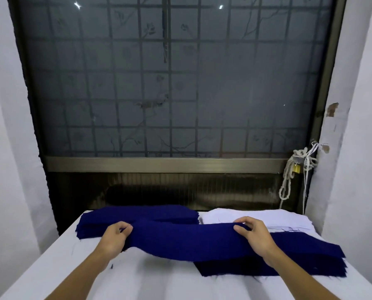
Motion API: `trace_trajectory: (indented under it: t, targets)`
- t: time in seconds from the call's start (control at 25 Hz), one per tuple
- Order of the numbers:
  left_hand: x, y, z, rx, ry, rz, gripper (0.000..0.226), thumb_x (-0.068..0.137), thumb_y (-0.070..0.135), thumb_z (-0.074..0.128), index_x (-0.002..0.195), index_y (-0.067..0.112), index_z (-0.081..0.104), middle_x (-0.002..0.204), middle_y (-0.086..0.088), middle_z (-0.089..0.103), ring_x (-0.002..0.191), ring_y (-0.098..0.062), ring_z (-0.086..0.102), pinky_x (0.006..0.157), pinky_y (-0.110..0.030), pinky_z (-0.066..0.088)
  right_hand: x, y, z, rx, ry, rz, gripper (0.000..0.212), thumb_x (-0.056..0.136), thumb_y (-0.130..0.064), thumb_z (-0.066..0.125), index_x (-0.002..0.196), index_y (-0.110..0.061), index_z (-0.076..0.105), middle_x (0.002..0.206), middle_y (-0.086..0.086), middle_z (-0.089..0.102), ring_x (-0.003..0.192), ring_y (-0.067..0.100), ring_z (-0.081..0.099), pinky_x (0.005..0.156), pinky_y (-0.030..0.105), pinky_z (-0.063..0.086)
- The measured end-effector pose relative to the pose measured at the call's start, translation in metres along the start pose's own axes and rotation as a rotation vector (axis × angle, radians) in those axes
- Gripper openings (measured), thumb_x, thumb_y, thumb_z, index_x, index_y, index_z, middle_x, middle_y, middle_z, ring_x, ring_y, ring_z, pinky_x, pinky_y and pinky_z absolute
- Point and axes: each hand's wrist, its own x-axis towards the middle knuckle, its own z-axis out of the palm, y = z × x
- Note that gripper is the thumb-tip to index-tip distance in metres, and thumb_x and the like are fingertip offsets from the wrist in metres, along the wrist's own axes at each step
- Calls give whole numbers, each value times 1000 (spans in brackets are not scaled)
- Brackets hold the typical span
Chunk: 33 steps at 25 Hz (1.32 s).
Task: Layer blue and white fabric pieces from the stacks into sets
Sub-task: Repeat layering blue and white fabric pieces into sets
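Left forearm (79, 276) and right forearm (306, 276), both bare, reach in from the near edge of the counter (137, 280), which has a white cover. The left grip (115, 234) has its fingers curled round the left end of a blue fabric piece (187, 241). The right grip (254, 234) pinches the same piece near its other end, fingers over the far edge.

The blue fabric piece hangs stretched between the two grips across the middle of the counter. Its middle sags, and it casts a shadow on the cover below. Its right end trails past the right grip onto a layered pile (288, 265) by the right edge. That pile shows blue on top, with a sliver of white at its near edge.

At the far left corner lies the blue stack (137, 215), its near edge partly behind the held piece. Just beside it at the far right corner lies the white stack (267, 217).

Behind the counter stands a dark window (169, 83) with a grid of bars. A white rope (288, 176) and a brass padlock (296, 168) hang at its lower right corner.
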Motion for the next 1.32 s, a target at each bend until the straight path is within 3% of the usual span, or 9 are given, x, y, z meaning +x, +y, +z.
trace_trajectory:
  t: [0.12,0.24,0.36,0.48,0.72,0.84,1.0,1.16,1.32]
  targets:
    - [-17,-16,3,31,-13,-62,24,107,21,48,94,5,60,97,-10,66,91,-27,63,71,-36,50,-19,17,0,7,-2,-26,11,94,-14,70,100,-23,72,109,-2,69,105,15,64,87,34,57]
    - [-30,-30,6,198,-4,-40,26,101,21,57,80,8,50,83,-11,64,78,-22,59,66,-34,42,-39,34,1,-41,-21,-39,11,93,-19,73,100,-26,70,100,6,70,97,22,68,87,48,58]
    - [-44,-42,9,344,-55,-12,28,100,22,56,78,12,43,74,-6,58,68,-17,51,59,-31,38,-55,50,3,-203,-33,-59,12,94,-31,70,99,-40,65,103,-8,67,97,11,66,82,41,58]
    - [-60,-53,13,593,-86,22,27,101,33,47,80,17,41,80,1,58,68,-12,50,59,-27,38,-74,64,8,-355,-27,-69,15,95,-37,67,97,-50,59,102,-17,64,97,2,62,75,28,54]
    - [-78,-79,21,823,-12,112,28,94,40,46,73,22,45,88,6,52,79,-12,51,66,-28,42,-99,86,13,-535,-14,-98,14,98,-38,61,95,-50,55,89,-21,64,84,-3,60,62,16,44]
    - [-84,-90,30,877,70,149,26,92,40,47,75,21,50,90,6,49,85,-14,48,75,-30,45,-104,92,14,-663,48,-141,11,98,-39,59,93,-47,52,89,-25,62,82,-2,61,62,15,44]
    - [-88,-102,35,814,191,182,23,91,32,52,73,19,50,82,4,46,77,-18,46,72,-34,42,-106,99,16,-815,119,-192,9,100,-39,53,95,-46,51,91,-25,58,74,1,60,55,14,45]
    - [-86,-103,33,842,193,211,19,96,32,48,81,21,48,90,6,48,81,-15,45,72,-30,40,-105,101,14,-843,178,-177,9,101,-35,51,100,-41,57,93,-19,59,73,6,60,55,18,48]
    - [-83,-102,30,1020,122,281,14,102,28,34,96,23,45,107,6,52,95,-14,46,82,-28,39,-101,103,10,-881,161,-186,14,105,-31,46,105,-38,59,102,-17,56,86,6,59,61,20,49]
